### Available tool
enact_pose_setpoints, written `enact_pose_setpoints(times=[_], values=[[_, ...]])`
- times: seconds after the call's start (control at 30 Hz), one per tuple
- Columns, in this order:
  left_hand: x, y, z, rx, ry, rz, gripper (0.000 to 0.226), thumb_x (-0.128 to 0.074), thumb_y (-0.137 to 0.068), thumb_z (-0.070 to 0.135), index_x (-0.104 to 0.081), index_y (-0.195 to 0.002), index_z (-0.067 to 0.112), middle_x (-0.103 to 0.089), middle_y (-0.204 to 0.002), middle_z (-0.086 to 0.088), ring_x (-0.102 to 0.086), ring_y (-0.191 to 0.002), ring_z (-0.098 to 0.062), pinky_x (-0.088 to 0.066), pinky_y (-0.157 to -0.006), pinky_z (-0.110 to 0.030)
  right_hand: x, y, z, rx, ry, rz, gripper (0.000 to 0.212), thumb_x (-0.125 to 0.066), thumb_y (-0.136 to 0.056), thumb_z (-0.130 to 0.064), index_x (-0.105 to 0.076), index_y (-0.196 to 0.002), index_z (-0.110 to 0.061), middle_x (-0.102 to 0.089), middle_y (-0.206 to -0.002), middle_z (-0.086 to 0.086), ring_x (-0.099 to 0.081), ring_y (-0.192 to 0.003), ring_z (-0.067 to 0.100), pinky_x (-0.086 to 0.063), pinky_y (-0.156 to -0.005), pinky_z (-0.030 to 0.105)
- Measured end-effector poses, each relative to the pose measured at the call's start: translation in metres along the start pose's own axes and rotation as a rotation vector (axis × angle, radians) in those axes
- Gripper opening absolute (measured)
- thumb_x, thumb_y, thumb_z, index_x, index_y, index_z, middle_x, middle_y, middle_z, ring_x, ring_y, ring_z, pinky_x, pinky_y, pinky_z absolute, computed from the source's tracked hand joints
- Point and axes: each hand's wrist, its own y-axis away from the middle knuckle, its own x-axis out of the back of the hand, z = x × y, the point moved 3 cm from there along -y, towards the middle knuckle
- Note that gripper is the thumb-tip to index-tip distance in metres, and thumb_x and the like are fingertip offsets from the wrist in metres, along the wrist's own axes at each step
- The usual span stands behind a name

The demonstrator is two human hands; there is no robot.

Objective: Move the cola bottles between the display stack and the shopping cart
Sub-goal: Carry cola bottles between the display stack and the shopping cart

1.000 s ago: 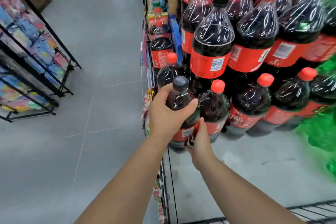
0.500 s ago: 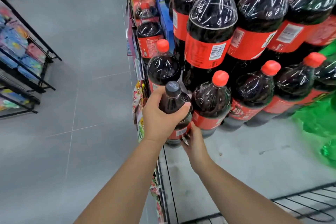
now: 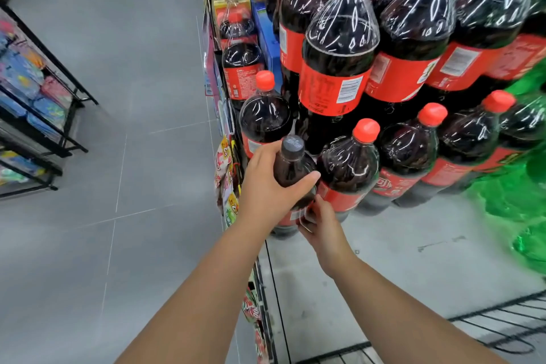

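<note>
— Any brand legible on the cola bottle?
— None for certain. Red label low on the body with white print and a barcode strip, too blurred to read. Faint marking on the grey cap, equally unreadable.
— Clearer on the neighbours?
— Barely. Red band and white barcode panel on the big bottle above, dark-capped, lettering smeared. Same red bands all over the display stack.
— Pointing which way?
— Cap up, toward the camera; long axis close to vertical, leaning slightly. Down at the front left corner of the stack, hard against a red-capped bottle on its right.
— Standing or lifted?
— Impossible to tell from this angle.
— And the hands?
— Left hand wrapped round the shoulder just under the cap, thumb across the front. Right hand lower, fingers curled onto the label. Both gripping that one bottle.
— Materials?
— Clear plastic over dark liquid, rounded shoulders tapering to narrow necks, screw caps. Glossy creased film over the upper bottles, full of white glints. Green bottles at far right, wrapped too.
— Anything else around?
— Black wire bars of the shopping cart at bottom right, well apart from the bottle. Grey tiled floor to the left, a black metal rack of bright packs, snack packets along the stack's edge.
</note>
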Motion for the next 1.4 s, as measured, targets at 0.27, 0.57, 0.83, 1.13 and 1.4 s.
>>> enact_pose_setpoints(times=[0.27, 0.57, 0.83, 1.13, 1.4], values=[[0.006, 0.005, 0.015, 0.074, -0.017, -0.052, 0.083, -0.075, -0.073, 0.054, -0.038, -0.143, 0.028, -0.041, -0.143, 0.006, -0.042, -0.132, -0.010, -0.036, -0.111, -0.032, 0.008, 0.021, -0.039, 0.161, 0.401, 0.026, 0.025, -0.043, -0.098, -0.031, -0.066, -0.096, -0.022, -0.071, -0.102, 0.002, -0.064, -0.104, 0.022, -0.050, -0.097, 0.047], [0.024, 0.026, 0.068, 0.106, -0.219, 0.248, 0.010, -0.056, -0.093, 0.034, -0.053, -0.086, 0.027, -0.059, -0.081, 0.011, -0.056, -0.083, -0.016, -0.039, -0.073, -0.030, 0.029, 0.066, -0.119, 0.451, 0.670, 0.144, 0.021, -0.053, -0.087, -0.018, -0.072, -0.079, -0.023, -0.073, -0.085, -0.004, -0.066, -0.090, 0.021, -0.053, -0.085, 0.041], [0.000, 0.058, 0.149, 0.006, -0.185, 0.283, 0.038, -0.052, -0.094, 0.033, -0.049, -0.064, 0.009, -0.053, -0.056, -0.001, -0.050, -0.065, -0.030, -0.042, -0.063, -0.038, 0.082, 0.121, -0.163, 0.633, 0.721, 0.101, 0.028, -0.054, -0.086, -0.018, -0.064, -0.061, -0.008, -0.063, -0.057, -0.010, -0.059, -0.063, 0.008, -0.049, -0.069, 0.033], [-0.141, 0.113, 0.271, -0.029, 0.123, -0.046, 0.038, -0.055, -0.092, 0.029, -0.056, -0.063, 0.004, -0.054, -0.047, -0.002, -0.051, -0.049, -0.016, -0.048, -0.060, -0.034, 0.229, 0.216, -0.220, 0.768, 0.637, 0.223, 0.032, -0.051, -0.077, -0.029, -0.061, -0.062, -0.003, -0.066, -0.068, 0.011, -0.062, -0.072, 0.029, -0.053, -0.076, 0.049], [-0.287, 0.165, 0.383, -0.191, 0.179, -0.276, 0.041, -0.053, -0.090, 0.038, -0.060, -0.053, 0.024, -0.047, -0.039, 0.006, -0.044, -0.044, -0.017, -0.040, -0.058, -0.033, 0.407, 0.304, -0.272, 0.807, 0.532, 0.433, 0.033, -0.053, -0.090, -0.020, -0.063, -0.058, -0.017, -0.067, -0.059, -0.003, -0.065, -0.062, 0.013, -0.054, -0.071, 0.038]])
